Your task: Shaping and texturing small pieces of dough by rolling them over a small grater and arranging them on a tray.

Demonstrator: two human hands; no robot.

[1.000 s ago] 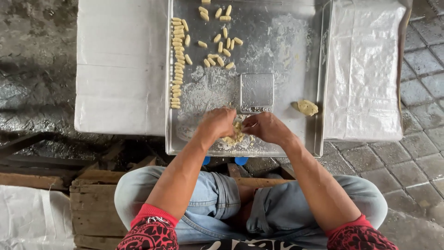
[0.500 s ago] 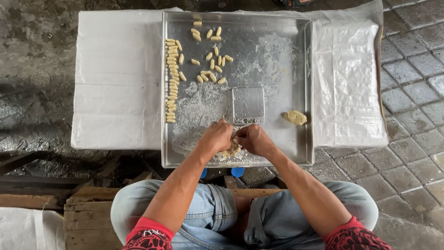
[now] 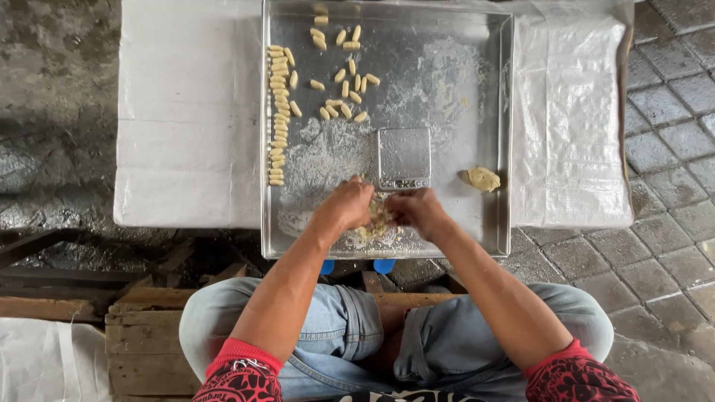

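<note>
Both hands meet over a lump of dough near the front edge of the tray. Left hand: fingers curled in, closed on the left side of the dough. Right hand: fingers curled too, pinched on the right side; knuckles up, fingertips hidden under the hand, so how tight the pinch is I can't quite tell. Forearms angle inward from the knees in a V, wrists low over the metal.

Dough sits between the two hands, touching both, just in front of the small scale. A second, smaller lump lies to the right of the scale, apart from the hands.

Further out: a neat row of small dough pieces runs along the tray's left wall, and a loose scatter of pieces lies at the far middle. Flour dusts the tray floor.

The tray rests on a low white table with a plastic sheet on its right part. The person sits in jeans with red sleeves. Paving stones right, wet dark ground left, wooden crate near the left knee.
</note>
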